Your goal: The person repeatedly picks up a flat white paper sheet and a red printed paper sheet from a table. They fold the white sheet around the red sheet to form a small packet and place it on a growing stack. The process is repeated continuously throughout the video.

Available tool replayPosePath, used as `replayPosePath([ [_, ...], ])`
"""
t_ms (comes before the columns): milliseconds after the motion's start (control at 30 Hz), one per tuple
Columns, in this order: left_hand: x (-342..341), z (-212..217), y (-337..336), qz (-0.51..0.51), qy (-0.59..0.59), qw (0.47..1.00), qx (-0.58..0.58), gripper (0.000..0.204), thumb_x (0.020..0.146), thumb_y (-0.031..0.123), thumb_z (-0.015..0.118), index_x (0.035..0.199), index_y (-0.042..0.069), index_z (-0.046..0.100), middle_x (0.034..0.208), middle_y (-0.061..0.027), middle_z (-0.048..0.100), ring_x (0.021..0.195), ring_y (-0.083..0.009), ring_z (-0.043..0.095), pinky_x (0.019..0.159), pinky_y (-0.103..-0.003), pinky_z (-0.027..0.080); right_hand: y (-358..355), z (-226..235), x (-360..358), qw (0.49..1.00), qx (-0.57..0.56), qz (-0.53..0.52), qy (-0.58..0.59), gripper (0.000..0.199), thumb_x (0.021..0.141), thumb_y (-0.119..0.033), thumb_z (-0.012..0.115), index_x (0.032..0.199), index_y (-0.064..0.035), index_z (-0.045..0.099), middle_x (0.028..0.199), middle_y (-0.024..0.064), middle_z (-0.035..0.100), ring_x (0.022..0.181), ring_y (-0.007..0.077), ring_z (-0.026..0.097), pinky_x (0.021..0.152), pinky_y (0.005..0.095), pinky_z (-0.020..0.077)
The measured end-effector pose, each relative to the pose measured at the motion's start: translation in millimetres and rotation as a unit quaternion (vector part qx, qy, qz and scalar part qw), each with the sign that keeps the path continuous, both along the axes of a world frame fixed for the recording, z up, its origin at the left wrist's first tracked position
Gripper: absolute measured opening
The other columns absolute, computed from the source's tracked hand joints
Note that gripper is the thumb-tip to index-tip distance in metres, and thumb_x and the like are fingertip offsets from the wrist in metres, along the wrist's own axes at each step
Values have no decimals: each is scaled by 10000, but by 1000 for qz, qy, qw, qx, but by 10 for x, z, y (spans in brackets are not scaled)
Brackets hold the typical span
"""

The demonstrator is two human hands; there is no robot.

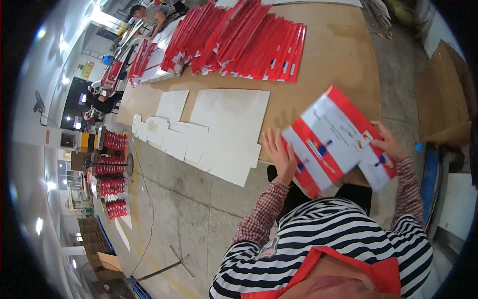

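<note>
A flat red-and-white printed carton point(326, 142) with small blue marks and a notched lower edge is tilted in front of me, over the table's near edge. My right hand point(389, 143) grips its right side, thumb on the printed face and the other fingers partly hidden. Against the left edge rests my left hand point(280, 155), its fingers stretched out and apart. The carton is slightly smeared by motion. Just left of my left hand lie flat white cardboard sheets point(229, 124) on the brown tabletop point(343, 60).
Overlapping rows of red flat cartons point(249, 42) cover the table's far side. Stacked red goods point(112, 184) stand off to the left. A large brown cardboard box point(443, 94) is at the right. A metal stand point(177, 261) sits on the floor. Another person point(157, 17) works at the far left.
</note>
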State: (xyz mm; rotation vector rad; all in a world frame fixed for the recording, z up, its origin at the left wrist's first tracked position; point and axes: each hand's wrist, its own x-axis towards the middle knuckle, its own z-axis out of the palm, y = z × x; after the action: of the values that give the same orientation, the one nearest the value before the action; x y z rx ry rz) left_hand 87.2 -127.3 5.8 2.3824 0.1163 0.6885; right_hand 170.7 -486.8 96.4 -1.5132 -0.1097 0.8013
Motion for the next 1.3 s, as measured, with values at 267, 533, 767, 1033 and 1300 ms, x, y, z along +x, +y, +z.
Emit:
replayPosePath([
  [267,22,-4,-28,-8,51,994,100,554,950,334,558,1407,41,448,1493,-211,363,1402,-425,285,1147,-545,190,1042,-1286,2751,909,-95,-314,-257,548,815,-139,719,1324,-47,536,1215,173,636,1093,258,626,936,406,507],
  [533,-4,51,-18,33,9,996,77,445,942,252,567,1349,77,522,1430,-186,445,1380,-397,338,1128,-528,246,2120,-1351,3146,916,-269,-121,-273,334,970,-298,541,1081,-10,668,796,137,664,611,214,612,571,361,494],
  [767,-548,57,739,21,7,1000,0,307,955,220,576,1234,96,605,1261,-150,581,1259,-346,485,1028,-480,377,803,-1087,1434,883,-221,18,-414,342,991,-221,549,1239,-2,635,1225,146,661,1128,244,623,967,325,466],
  [1033,-1045,152,1622,2,247,900,359,228,869,202,627,1041,54,609,946,-89,600,944,-271,602,899,-405,472,680,-810,736,918,-210,42,-332,326,996,-243,556,1219,-22,645,1138,140,683,990,218,638,858,353,513],
  [1300,-834,1098,348,-285,49,894,342,101,759,189,611,821,110,601,854,-42,590,834,-215,610,775,-374,485,1412,267,-670,697,-149,146,-686,526,778,-170,697,1290,-94,603,1151,124,647,1164,320,560,1099,497,317],
])
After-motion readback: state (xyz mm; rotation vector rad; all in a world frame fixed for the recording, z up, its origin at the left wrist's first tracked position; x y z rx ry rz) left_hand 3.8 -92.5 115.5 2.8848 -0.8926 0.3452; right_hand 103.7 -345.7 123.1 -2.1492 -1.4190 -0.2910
